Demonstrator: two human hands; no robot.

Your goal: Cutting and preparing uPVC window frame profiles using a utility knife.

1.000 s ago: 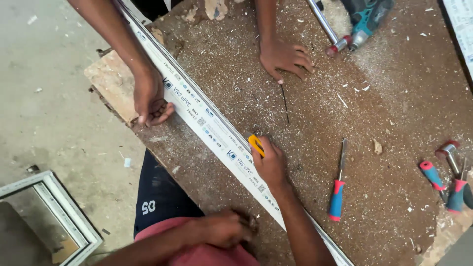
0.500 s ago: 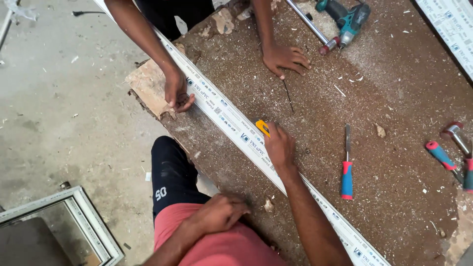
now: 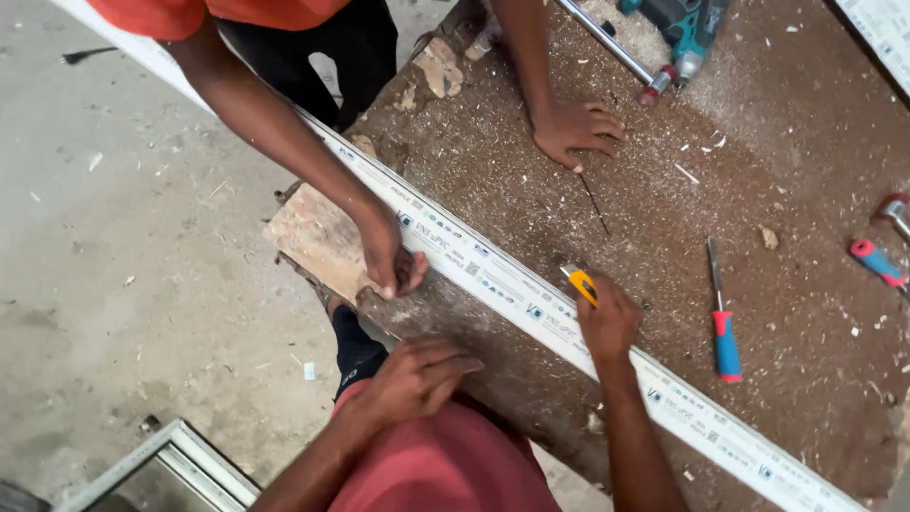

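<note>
Long white glossy plastic profile strip (image 3: 493, 275); rough brown sawdust-strewn wooden surface (image 3: 806, 142); yellow plastic utility knife (image 3: 579, 283); red-and-blue plastic-handled metal screwdriver (image 3: 723, 322); matt grey concrete floor (image 3: 123, 284).

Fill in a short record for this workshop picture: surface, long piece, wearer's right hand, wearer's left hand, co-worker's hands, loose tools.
Surface: dusty brown workbench
Long piece: white profile strip, laid diagonally
Right hand: grip on a yellow utility knife at the strip
Left hand: holds nothing, near the bench edge
Co-worker's hands: one hand steadies the strip, the other hand rests on the bench
Loose tools: red-and-blue screwdriver, teal power drill
</note>
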